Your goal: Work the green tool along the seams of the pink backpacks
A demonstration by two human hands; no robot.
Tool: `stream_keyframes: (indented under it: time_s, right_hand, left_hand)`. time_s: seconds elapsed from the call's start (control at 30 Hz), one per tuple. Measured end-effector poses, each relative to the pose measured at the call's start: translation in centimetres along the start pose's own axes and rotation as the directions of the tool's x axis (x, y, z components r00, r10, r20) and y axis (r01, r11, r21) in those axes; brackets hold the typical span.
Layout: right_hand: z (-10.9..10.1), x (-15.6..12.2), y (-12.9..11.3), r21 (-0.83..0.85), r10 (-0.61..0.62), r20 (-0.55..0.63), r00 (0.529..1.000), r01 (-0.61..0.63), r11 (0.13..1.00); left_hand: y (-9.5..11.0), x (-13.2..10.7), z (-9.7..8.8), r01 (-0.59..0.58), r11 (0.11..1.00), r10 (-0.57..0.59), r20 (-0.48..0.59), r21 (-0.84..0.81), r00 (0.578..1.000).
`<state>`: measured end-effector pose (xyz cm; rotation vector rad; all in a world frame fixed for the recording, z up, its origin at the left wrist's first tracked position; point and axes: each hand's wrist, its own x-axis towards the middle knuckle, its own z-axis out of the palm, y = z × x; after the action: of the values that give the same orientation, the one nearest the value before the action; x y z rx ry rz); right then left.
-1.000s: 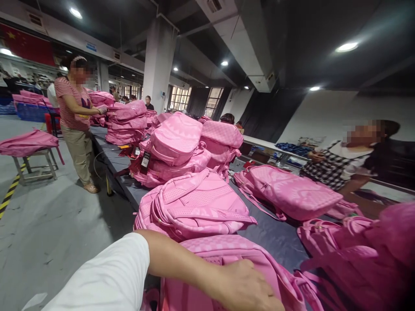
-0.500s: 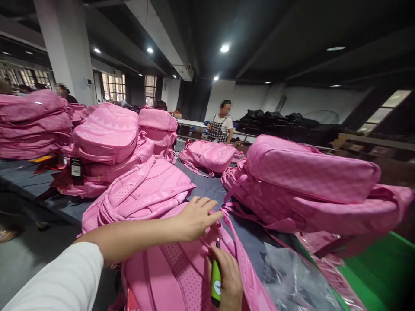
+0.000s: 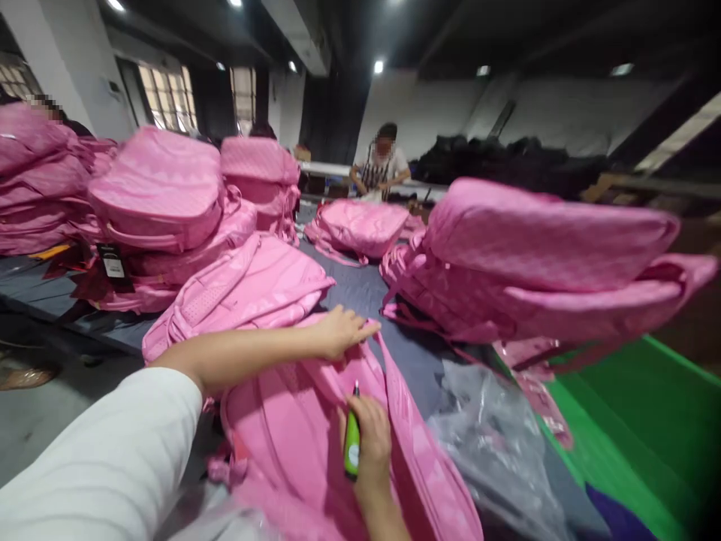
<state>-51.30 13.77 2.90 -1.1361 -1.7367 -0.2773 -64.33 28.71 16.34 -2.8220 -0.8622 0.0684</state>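
A pink backpack (image 3: 276, 443) lies in front of me on the table, its side panel standing away from the body along an opening. My left hand (image 3: 342, 332) reaches across and grips the upper edge of this backpack, fingers closed on the fabric. In my right hand (image 3: 372, 436), over the opening, is a green pen-shaped tool (image 3: 352, 443) with dark ends and a small pale tip pointing up and away; I cannot tell its exact kind. Just beyond my left forearm lies another pink backpack (image 3: 264, 282), back panel up.
Stacked pink backpacks (image 3: 158, 180) stand at left, one with a black-and-white tag (image 3: 114, 264). A large pile (image 3: 541, 240) is at right. Clear plastic bags (image 3: 490, 443) lie beside a green bin (image 3: 625, 436). A person (image 3: 381, 161) in a checked apron stands across the table.
My view has tilted down. My left hand, fingers spread before, has closed on the backpack's upper edge. The side panel stands wider apart. My right hand still holds the green tool.
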Motion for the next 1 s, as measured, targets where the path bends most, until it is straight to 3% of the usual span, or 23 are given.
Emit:
stream_keyframes:
  time_s: [0.13, 0.23, 0.4, 0.57, 0.73, 0.8, 1.0]
  right_hand:
    - [-0.8, 1.0, -0.5, 0.096, 0.016, -0.032, 0.999, -0.013, 0.995]
    - [-1.5, 0.8, -0.6, 0.176, 0.151, 0.016, 0.988, -0.152, 0.973]
    - [-1.9, -0.2, -0.9, 0.341, 0.365, 0.091, 0.926, -0.374, 0.863]
    - [-1.2, -0.3, -0.9, 0.282, 0.413, 0.083, 0.907, -0.418, 0.863]
    - [0.0, -0.7, -0.5, 0.233, 0.453, 0.037, 0.891, -0.449, 0.863]
    - [0.3, -0.8, -0.2, 0.233, 0.457, 0.053, 0.888, -0.456, 0.859]
    - [0.1, -0.7, 0.9, 0.148, 0.352, -0.019, 0.936, -0.345, 0.927]
  left_hand:
    - [1.0, -1.2, 0.0, 0.07, 0.991, -0.058, -0.104, 0.112, 0.993]
    - [1.8, -2.1, -0.3, 0.027, 0.99, -0.01, -0.123, 0.141, 0.992]
    - [2.4, -2.0, 0.5, 0.007, 0.986, 0.007, -0.084, 0.166, 0.996]
    - [2.9, -1.4, 1.8, 0.012, 0.989, 0.006, -0.121, 0.15, 0.993]
    - [3.1, -0.8, 3.3, -0.098, 0.972, 0.138, -0.183, 0.214, 0.973]
    - [3.2, -0.3, 4.0, -0.093, 0.974, 0.132, -0.19, 0.205, 0.973]
    - [3.4, 0.4, 5.2, -0.055, 0.971, 0.114, -0.251, 0.231, 0.961]
